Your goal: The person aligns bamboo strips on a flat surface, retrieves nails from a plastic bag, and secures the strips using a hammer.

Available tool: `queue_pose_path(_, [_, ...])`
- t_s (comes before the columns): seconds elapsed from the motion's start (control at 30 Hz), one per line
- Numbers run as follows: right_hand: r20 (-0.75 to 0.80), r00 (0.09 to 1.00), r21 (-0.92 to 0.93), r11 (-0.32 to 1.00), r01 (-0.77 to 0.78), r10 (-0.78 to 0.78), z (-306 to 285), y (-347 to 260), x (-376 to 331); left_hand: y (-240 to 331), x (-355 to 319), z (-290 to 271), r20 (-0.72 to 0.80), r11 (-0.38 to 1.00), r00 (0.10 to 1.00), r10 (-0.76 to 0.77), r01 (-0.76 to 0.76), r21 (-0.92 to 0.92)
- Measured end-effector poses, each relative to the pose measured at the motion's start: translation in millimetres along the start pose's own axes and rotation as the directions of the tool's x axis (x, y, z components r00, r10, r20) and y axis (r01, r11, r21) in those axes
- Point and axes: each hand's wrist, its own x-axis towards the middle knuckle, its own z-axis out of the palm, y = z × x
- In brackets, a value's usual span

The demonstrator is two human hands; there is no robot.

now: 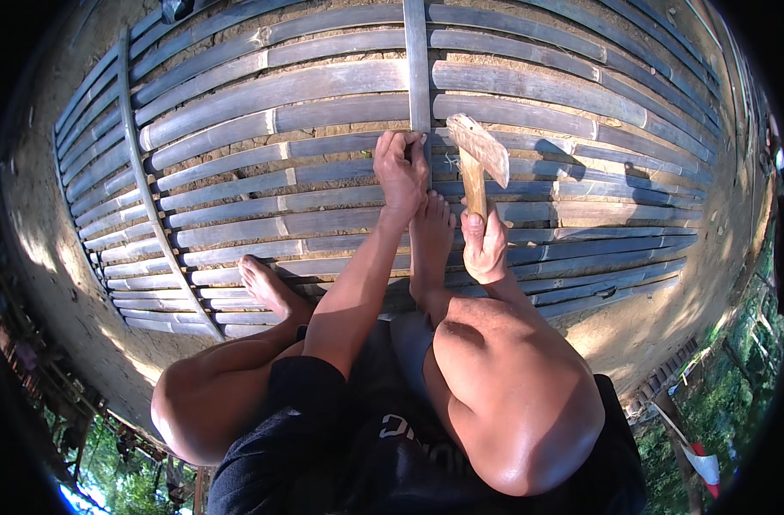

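Note:
My right hand grips the wooden handle of a short hammer, whose pale brown, wedge-like head is raised over the slats to the right of the upright strip. My left hand rests on the middle cross strip, fingers bent together in a pinch at the strip's edge. What sits between those fingertips is too small to tell. Beneath both hands lies a panel of split bamboo slats, set side by side with narrow gaps. My bare right foot presses on the panel just below my left hand.
A second, thinner cross strip runs down the left part of the panel. My left foot stands on the lower slats. Bare earth surrounds the panel. Shadows fall on the right-hand slats. Green plants show at the lower right.

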Motion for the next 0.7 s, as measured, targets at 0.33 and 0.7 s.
queue_pose_path(0.33, [0.109, 0.982, -0.213, 0.969, -0.128, 0.153, 3, -3, 6, -3, 0, 0, 0.007, 0.999, 1.000, 0.012, -0.012, 0.049])
queue_pose_path(0.7, [-0.123, 0.987, -0.476, 0.879, 0.031, -0.101, -22, 29, 86, -19, 33, -73, 0.276, 0.866, 0.925, 0.260, -0.350, 0.358])
